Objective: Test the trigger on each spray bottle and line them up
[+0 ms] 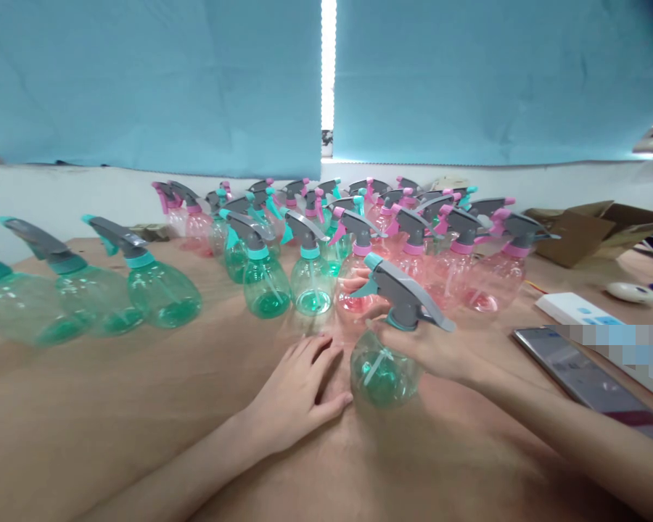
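My right hand (413, 344) is wrapped round the neck of a green spray bottle (384, 373) with a grey and teal trigger head. The clear body hangs below my fingers, tilted slightly, with a dip tube showing inside; whether its base touches the table I cannot tell. My left hand (305, 388) lies flat on the wooden table (207, 420), just left of that bottle, fingers stretched out and holding nothing. Just beyond the hands stand a green spray bottle (266, 283), a paler green one (312, 283) and a pink spray bottle (353, 279), partly hidden by my right fingers.
Several pink and green spray bottles crowd the back, including a pink one (493, 279) at the right. More green bottles (163, 290) stand at left. A phone (582, 377), a white box (571, 308), a white mouse (631, 292) and an open cardboard box (582, 232) occupy the right side.
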Available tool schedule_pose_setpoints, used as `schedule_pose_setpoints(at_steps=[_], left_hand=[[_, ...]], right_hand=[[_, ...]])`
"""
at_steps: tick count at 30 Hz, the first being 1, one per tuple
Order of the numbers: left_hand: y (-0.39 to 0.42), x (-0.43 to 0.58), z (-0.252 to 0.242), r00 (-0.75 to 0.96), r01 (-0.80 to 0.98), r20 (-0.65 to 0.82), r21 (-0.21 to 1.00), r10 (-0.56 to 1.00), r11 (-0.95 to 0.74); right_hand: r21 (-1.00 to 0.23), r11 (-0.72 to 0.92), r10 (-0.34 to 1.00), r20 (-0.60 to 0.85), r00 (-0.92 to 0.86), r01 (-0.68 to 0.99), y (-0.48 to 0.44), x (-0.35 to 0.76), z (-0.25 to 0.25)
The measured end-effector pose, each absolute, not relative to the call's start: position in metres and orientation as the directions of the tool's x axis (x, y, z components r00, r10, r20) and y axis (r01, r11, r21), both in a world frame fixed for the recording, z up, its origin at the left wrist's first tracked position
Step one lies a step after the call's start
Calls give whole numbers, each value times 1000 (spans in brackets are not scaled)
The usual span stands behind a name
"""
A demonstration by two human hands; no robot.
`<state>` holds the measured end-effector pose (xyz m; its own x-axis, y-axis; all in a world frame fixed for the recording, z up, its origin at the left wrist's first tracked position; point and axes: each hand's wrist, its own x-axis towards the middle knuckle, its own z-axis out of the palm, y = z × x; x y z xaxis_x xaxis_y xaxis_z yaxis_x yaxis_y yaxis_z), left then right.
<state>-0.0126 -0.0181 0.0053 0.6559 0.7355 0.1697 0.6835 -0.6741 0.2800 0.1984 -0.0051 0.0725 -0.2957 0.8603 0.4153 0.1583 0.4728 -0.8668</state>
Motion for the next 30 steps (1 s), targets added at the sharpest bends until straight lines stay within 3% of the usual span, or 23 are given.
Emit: schedule_pose_setpoints(at_steps=[21, 30], left_hand=[[-18, -13, 3, 652, 686, 164, 287, 740, -668], [-18, -13, 5, 653, 688, 156, 289, 742, -666]], right_hand=[[-833, 525, 823, 446, -350, 174, -3, 202, 73], [-857, 479, 847, 393, -358, 192, -3, 203, 72]])
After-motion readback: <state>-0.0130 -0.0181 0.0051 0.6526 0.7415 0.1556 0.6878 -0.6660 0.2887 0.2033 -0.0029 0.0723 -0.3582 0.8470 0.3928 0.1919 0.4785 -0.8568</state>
